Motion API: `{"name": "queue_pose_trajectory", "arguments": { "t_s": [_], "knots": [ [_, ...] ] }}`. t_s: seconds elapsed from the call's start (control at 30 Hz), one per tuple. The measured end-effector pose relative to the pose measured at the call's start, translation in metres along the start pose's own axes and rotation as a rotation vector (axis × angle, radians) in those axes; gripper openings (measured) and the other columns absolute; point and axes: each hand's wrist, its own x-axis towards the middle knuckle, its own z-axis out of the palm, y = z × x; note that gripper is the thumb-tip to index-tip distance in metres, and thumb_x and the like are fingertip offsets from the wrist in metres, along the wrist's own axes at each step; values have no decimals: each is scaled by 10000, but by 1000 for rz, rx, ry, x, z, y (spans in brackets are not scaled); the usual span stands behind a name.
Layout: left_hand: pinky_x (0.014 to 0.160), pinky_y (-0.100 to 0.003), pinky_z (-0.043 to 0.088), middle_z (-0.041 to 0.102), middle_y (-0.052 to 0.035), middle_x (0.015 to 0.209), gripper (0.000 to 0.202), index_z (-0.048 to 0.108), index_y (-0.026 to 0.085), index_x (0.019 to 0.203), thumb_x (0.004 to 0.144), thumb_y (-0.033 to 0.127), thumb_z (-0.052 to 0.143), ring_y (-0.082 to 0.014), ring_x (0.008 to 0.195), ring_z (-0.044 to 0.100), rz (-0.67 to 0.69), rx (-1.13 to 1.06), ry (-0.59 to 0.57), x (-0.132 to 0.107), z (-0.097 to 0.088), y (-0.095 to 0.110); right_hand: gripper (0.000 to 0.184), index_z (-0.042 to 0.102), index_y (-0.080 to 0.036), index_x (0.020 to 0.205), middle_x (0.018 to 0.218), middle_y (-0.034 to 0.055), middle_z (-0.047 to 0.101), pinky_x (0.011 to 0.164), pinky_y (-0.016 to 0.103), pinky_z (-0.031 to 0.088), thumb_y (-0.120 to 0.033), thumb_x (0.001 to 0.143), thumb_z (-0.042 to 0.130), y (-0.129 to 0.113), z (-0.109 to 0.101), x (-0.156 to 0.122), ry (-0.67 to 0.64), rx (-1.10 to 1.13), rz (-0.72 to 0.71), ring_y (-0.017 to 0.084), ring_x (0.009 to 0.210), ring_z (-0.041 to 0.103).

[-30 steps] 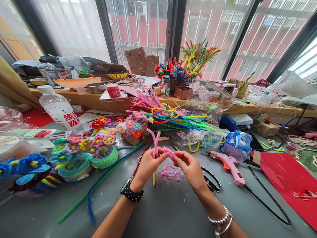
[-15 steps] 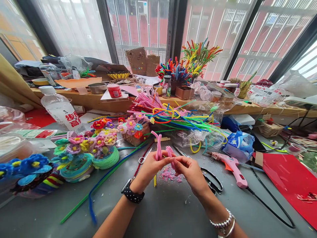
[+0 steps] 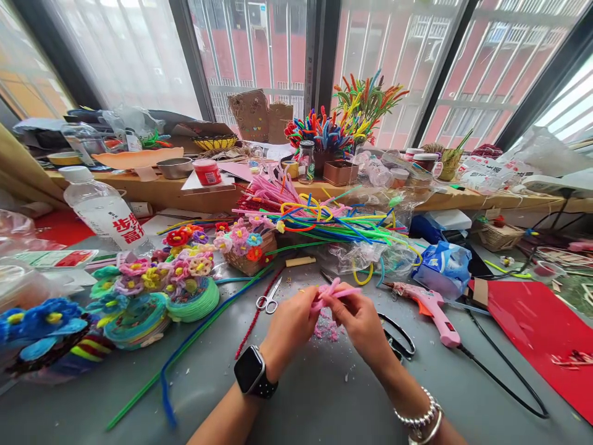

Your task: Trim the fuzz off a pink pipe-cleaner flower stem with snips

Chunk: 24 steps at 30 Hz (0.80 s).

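Pink pipe cleaners [image 3: 340,292] are pinched between both hands above the middle of the grey table. My left hand [image 3: 293,322] is closed on them, its back turned up and its fingertips partly hidden. From the other side my right hand [image 3: 359,318] grips the same pipe cleaners with thumb and fingers. Beneath the hands lie pink fuzz clippings [image 3: 327,327]. Small scissors [image 3: 269,298] and a dark red pipe cleaner [image 3: 252,327] rest to the left of my left hand. Black-handled pliers or scissors [image 3: 402,339], partly covered, lie beside my right wrist.
A pink glue gun [image 3: 435,312] with its cord lies to the right, near red sheets [image 3: 532,327]. Fuzzy flower pieces [image 3: 152,278] and a water bottle [image 3: 104,213] stand at left. Behind the hands is a heap of coloured pipe cleaners [image 3: 319,216].
My left hand has turned over, so the watch face now shows. The pink pipe cleaners, upright before, now lie tilted sideways between both hands. The view has shifted slightly.
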Motion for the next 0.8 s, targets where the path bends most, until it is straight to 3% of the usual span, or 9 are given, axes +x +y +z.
{"name": "queue_pose_trajectory", "arguments": {
  "t_s": [0.13,0.23,0.37,0.5,0.67,0.8],
  "knots": [
    [570,-245,364,605,-43,737,125,506,182,776,781,188,382,-169,662,550,-147,-30,116,3,-7,-6,186,596,-168,763,548,-37,482,459,195,346,-351,734,577,-1,-11,6,209,240,74,76,493,414],
    [544,-238,358,587,-18,669,189,528,167,785,794,294,388,-133,558,508,-265,-329,189,7,-15,-9,223,585,-166,765,530,-42,461,442,193,319,-382,707,597,-5,-17,9,269,354,142,75,479,391],
    [478,-197,337,608,-25,708,307,557,134,962,743,336,481,-99,530,482,-352,-804,67,9,-24,-4,236,546,-179,751,554,-46,442,438,195,305,-404,701,596,-7,-17,9,209,402,179,73,473,377],
    [438,-180,299,591,-6,634,300,623,128,839,703,385,547,-69,467,422,-321,-965,-185,7,-24,4,225,548,-174,712,542,-49,416,442,195,293,-397,743,553,-5,-14,7,38,207,141,69,469,350],
    [579,-221,397,625,-47,793,311,616,141,883,633,324,638,-143,679,531,-245,-961,-144,6,-17,5,213,592,-158,764,584,-20,496,446,204,310,-368,737,562,1,-9,5,-92,-73,117,87,506,410],
    [554,-213,379,596,-20,699,244,621,137,806,650,324,622,-124,620,503,-243,-908,-107,6,-19,3,279,558,-171,942,744,17,596,502,223,396,-365,742,542,-7,-17,10,-86,-117,105,120,594,521]
  ]
}}
